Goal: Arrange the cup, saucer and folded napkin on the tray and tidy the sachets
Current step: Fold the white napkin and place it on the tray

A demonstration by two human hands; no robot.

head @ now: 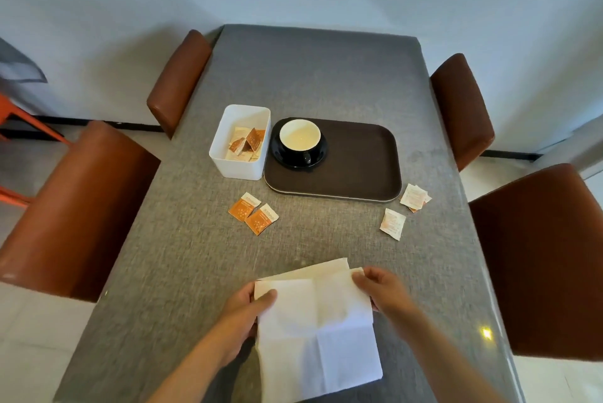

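Observation:
A white napkin lies partly folded at the near edge of the table. My left hand pinches its left corner and my right hand pinches its upper right edge. On the brown tray a black cup with a white inside stands on a black saucer at the tray's left end. Two orange sachets lie left of the tray's front. White sachets and one more white sachet lie to its right.
A white box holding several sachets stands against the tray's left side. The grey cloth-covered table has brown chairs on both sides, such as the one at near left and the one at near right.

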